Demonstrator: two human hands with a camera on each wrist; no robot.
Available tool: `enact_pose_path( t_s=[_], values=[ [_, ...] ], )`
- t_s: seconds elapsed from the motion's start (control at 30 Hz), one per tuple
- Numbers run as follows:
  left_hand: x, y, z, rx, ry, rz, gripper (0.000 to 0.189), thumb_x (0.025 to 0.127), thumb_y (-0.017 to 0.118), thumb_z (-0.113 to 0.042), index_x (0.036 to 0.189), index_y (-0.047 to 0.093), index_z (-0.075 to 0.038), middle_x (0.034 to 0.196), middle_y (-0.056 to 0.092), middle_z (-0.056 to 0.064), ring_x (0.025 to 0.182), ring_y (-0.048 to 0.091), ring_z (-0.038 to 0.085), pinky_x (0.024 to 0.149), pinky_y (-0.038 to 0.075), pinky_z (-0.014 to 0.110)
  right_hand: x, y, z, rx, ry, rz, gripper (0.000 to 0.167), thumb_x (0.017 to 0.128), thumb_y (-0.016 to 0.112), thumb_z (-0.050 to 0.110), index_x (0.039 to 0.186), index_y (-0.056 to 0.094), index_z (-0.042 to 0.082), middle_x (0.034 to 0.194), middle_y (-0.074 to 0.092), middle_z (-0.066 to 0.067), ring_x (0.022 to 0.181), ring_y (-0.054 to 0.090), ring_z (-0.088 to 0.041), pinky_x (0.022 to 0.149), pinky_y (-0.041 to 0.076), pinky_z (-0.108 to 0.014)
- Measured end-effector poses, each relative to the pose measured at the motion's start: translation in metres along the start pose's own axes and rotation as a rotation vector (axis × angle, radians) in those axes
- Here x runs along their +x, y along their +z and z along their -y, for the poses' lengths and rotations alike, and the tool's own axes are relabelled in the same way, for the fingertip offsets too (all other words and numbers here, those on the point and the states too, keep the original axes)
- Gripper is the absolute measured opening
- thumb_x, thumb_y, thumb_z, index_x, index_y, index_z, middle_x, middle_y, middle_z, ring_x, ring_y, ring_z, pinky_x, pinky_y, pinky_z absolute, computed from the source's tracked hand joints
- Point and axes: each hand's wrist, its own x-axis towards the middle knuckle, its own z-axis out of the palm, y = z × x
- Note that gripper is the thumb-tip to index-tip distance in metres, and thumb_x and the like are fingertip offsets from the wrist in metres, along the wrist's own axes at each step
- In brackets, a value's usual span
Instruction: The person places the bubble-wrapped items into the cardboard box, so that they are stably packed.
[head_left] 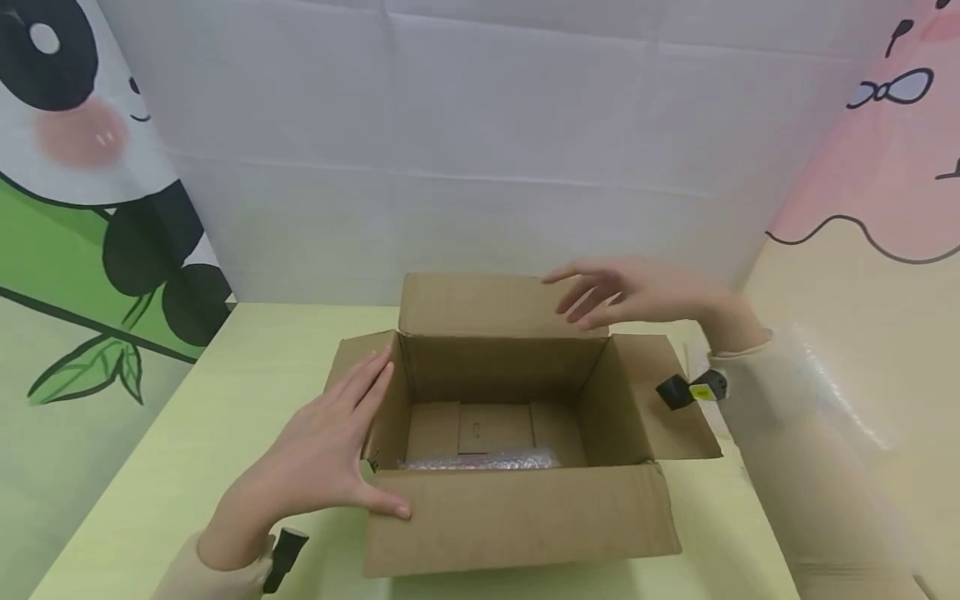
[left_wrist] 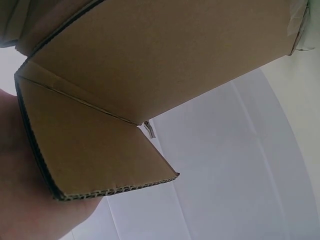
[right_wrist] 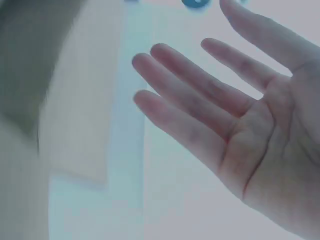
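An unlidded cardboard box (head_left: 615,400) stands with its flaps folded outward and clear bubble wrap (head_left: 487,460) inside, low against its front wall. My left hand (head_left: 322,450) rests at the box's left front corner. Its extended fingers lie along the left flap (head_left: 347,354), and its thumb touches the front flap (head_left: 525,521). In the left wrist view, a cardboard flap (left_wrist: 95,145) covers much of that hand. Above the back flap (head_left: 480,304) hovers my right hand (head_left: 622,292), fingers spread and loose. The right wrist view shows its palm (right_wrist: 280,150) holding nothing.
The box stands on a pale yellow table (head_left: 247,400). Clear plastic wrap (head_left: 847,400) lies beyond the right flap, partly behind the right sleeve. A white sheet (head_left: 510,108) hangs behind, between cartoon-printed panels at left and right.
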Motion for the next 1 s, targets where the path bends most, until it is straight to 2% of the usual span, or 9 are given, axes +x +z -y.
enact_pose_path(
  t_s=[0.13, 0.23, 0.33, 0.47, 0.53, 0.67, 0.9, 1.0],
  values=[
    [0.0, 0.001, 0.0, 0.001, 0.005, -0.006, 0.142, 0.054, 0.058, -0.092, 0.15, 0.024, 0.006, 0.16, 0.022, 0.019, 0.145, 0.027, 0.036, 0.098, 0.048, 0.051, -0.029, -0.02, -0.028, 0.019, 0.053, -0.221, 0.055, 0.093, 0.064, 0.013, 0.144, 0.044, 0.018, 0.123, 0.066, -0.015, 0.107, 0.068, -0.016, 0.088, 0.054, -0.024],
    [0.0, 0.001, 0.0, 0.002, 0.009, -0.012, 0.142, 0.054, 0.057, -0.092, 0.15, 0.024, 0.006, 0.16, 0.022, 0.019, 0.145, 0.027, 0.036, 0.098, 0.048, 0.051, -0.046, -0.028, -0.053, -0.002, 0.14, -0.347, 0.052, 0.095, 0.061, 0.015, 0.144, 0.044, 0.016, 0.125, 0.065, -0.014, 0.101, 0.068, -0.005, 0.087, 0.053, -0.019],
    [0.0, 0.001, 0.0, 0.002, 0.009, -0.011, 0.141, 0.054, 0.057, -0.092, 0.151, 0.024, 0.005, 0.16, 0.022, 0.019, 0.144, 0.027, 0.036, 0.097, 0.048, 0.051, -0.058, -0.03, -0.082, -0.071, 0.223, -0.416, 0.052, 0.096, 0.061, 0.016, 0.144, 0.044, 0.01, 0.128, 0.062, -0.02, 0.107, 0.068, -0.016, 0.086, 0.055, -0.025],
    [-0.001, 0.001, -0.001, 0.006, 0.008, -0.013, 0.141, 0.054, 0.057, -0.092, 0.151, 0.024, 0.005, 0.16, 0.022, 0.019, 0.144, 0.028, 0.037, 0.096, 0.049, 0.051, -0.068, -0.023, -0.125, -0.186, 0.338, -0.447, 0.055, 0.096, 0.06, 0.019, 0.143, 0.042, -0.001, 0.128, 0.058, -0.032, 0.116, 0.058, -0.046, 0.093, 0.052, -0.049],
    [-0.001, 0.001, -0.001, 0.008, 0.01, -0.015, 0.141, 0.054, 0.058, -0.092, 0.151, 0.024, 0.005, 0.159, 0.022, 0.019, 0.144, 0.029, 0.037, 0.096, 0.049, 0.052, -0.073, -0.016, -0.145, -0.236, 0.414, -0.44, 0.058, 0.096, 0.059, 0.023, 0.143, 0.039, -0.004, 0.128, 0.056, -0.035, 0.118, 0.053, -0.053, 0.096, 0.044, -0.06],
    [-0.001, 0.002, -0.001, 0.011, 0.012, -0.016, 0.14, 0.055, 0.058, -0.092, 0.151, 0.025, 0.005, 0.159, 0.023, 0.019, 0.144, 0.029, 0.037, 0.095, 0.05, 0.051, -0.082, 0.0, -0.178, -0.284, 0.558, -0.409, 0.062, 0.096, 0.059, 0.028, 0.142, 0.036, -0.006, 0.128, 0.053, -0.037, 0.119, 0.046, -0.059, 0.098, 0.033, -0.071],
    [0.0, 0.002, -0.001, 0.019, 0.014, -0.016, 0.14, 0.055, 0.058, -0.092, 0.15, 0.025, 0.005, 0.159, 0.024, 0.02, 0.143, 0.029, 0.037, 0.097, 0.049, 0.05, -0.093, 0.029, -0.213, -0.314, 0.675, -0.361, 0.065, 0.093, 0.059, 0.025, 0.136, 0.036, -0.018, 0.129, 0.048, -0.041, 0.115, 0.049, -0.058, 0.093, 0.04, -0.069],
    [0.0, 0.002, -0.002, 0.015, 0.015, -0.016, 0.139, 0.055, 0.058, -0.091, 0.15, 0.025, 0.005, 0.159, 0.024, 0.02, 0.144, 0.029, 0.037, 0.097, 0.049, 0.05, -0.097, 0.042, -0.225, -0.313, 0.724, -0.355, 0.066, 0.091, 0.059, 0.026, 0.134, 0.038, -0.02, 0.132, 0.045, -0.041, 0.118, 0.046, -0.059, 0.094, 0.04, -0.068]
  ],
)
